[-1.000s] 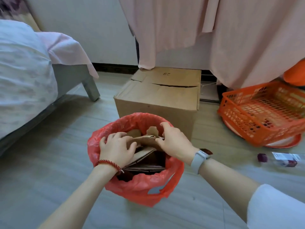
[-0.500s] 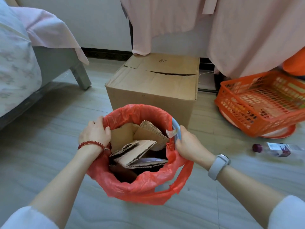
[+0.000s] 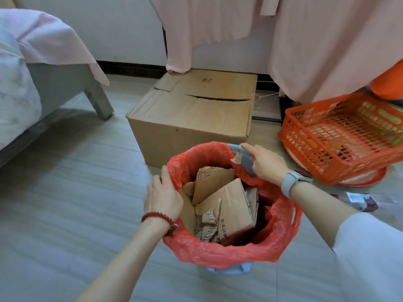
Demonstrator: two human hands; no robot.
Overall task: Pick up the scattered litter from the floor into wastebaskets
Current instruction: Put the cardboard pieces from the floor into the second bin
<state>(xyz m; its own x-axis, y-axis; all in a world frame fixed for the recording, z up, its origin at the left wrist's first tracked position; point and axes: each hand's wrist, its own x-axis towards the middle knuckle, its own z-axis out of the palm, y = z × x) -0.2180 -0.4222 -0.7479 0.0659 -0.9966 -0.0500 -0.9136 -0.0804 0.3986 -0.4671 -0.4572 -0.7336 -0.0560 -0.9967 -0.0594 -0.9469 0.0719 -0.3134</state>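
head view: both hands have left the cardboard scraps (image 3: 220, 205), now stuffed inside the wastebasket (image 3: 244, 159); packing looks done. left hand (image 3: 162, 196) curls over the near-left rim through the red liner (image 3: 218, 251). right hand (image 3: 265, 163) grips the bare grey far-right rim. farther right, a bottle (image 3: 362, 201) lies on the floor (image 3: 65, 192), uncollected. beyond: cardboard box (image 3: 192, 114), orange basket (image 3: 340, 136).

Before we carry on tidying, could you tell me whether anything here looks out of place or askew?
Yes: the red liner has slipped off the wastebasket rim by the right hand, and a plastic bottle lies on the floor.
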